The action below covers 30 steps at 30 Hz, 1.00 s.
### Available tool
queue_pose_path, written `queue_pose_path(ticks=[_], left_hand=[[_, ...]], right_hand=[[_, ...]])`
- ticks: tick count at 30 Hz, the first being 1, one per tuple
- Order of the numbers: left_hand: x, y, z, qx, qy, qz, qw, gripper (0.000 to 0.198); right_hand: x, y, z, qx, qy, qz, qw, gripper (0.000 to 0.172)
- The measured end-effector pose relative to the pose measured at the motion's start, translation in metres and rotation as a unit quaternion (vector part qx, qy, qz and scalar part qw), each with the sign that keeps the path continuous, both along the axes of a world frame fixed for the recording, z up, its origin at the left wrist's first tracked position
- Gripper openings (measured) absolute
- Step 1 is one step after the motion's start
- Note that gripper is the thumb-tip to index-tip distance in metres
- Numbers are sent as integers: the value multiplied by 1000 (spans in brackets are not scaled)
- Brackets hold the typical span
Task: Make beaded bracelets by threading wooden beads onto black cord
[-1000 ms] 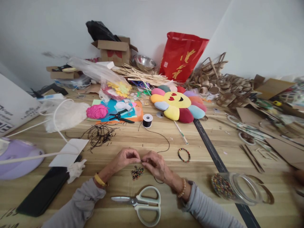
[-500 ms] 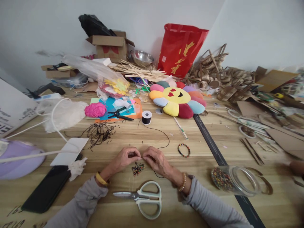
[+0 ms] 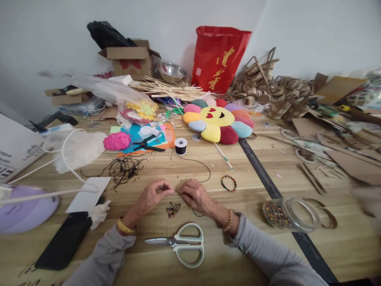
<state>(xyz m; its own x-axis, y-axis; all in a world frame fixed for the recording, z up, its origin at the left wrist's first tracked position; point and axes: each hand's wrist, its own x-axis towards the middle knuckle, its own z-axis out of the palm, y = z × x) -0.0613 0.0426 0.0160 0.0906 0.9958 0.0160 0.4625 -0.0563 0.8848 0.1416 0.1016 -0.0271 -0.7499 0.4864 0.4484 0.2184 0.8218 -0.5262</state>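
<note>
My left hand [image 3: 155,195] pinches thumb and forefinger together at one end of a short stretch of black cord [image 3: 176,192]. Opposite it, my right hand [image 3: 197,196] has its fingers closed on the same cord; the fingertips are partly hidden. The cord comes from a white spool [image 3: 181,146] wound with black and loops out below my right palm. Just under the hands lies a small heap of mixed-colour beads [image 3: 173,209]. White-handled scissors [image 3: 181,241] rest nearer me, blades pointing left. A finished-looking beaded bracelet [image 3: 229,183] lies right of my right hand.
A clear jar of beads [image 3: 290,214] lies on its side at right. Left are a black phone [image 3: 64,238], white paper [image 3: 88,194] and tangled black cords [image 3: 126,171]. Behind sit a flower cushion [image 3: 220,119], pliers [image 3: 145,144], pink yarn [image 3: 117,141] and a red bag [image 3: 220,59].
My hands have drawn slightly apart, and a short length of cord now shows between them. The whole view has shifted a little. A hand at the far right edge has left the view.
</note>
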Motion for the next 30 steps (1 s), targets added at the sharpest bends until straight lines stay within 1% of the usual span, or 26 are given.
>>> queue_pose_path(ticks=[4, 9, 12, 14, 17, 21, 24, 25, 27, 28, 30], left_hand=[[-5, 2, 0, -12, 9, 10, 1000, 19], [-3, 0, -2, -13, 30, -3, 999, 18], [-1, -2, 0, 0, 47, -10, 999, 17], [0, -4, 1, 16, 60, -14, 998, 16], [0, -5, 1, 18, 68, -25, 997, 15], [0, -7, -4, 8, 65, -27, 998, 14], [-1, -8, -8, 12, 62, -29, 998, 14], [-1, -8, -9, 13, 59, -32, 998, 14], [0, -9, -11, 18, 52, -37, 998, 15], [0, -9, -11, 22, 49, -37, 998, 14], [1, -9, -12, 33, 48, -34, 998, 13]], right_hand=[[4, 5, 0, 25, -33, -39, 998, 11], [10, 8, 10, 4, -41, -44, 998, 5], [8, 9, 13, 2, -33, -17, 999, 22], [5, 9, 13, 14, -34, 17, 999, 26], [2, 10, 8, 28, -43, 35, 998, 15], [9, 13, 4, 23, -48, -1, 999, 8], [15, 10, 8, 18, -46, -28, 998, 3], [15, 8, 11, 15, -41, -29, 999, 2], [12, 2, 18, -6, -25, -16, 1000, 8], [8, -2, 21, -28, -15, -5, 999, 13], [-1, -7, 28, -104, -6, 17, 994, 20]])
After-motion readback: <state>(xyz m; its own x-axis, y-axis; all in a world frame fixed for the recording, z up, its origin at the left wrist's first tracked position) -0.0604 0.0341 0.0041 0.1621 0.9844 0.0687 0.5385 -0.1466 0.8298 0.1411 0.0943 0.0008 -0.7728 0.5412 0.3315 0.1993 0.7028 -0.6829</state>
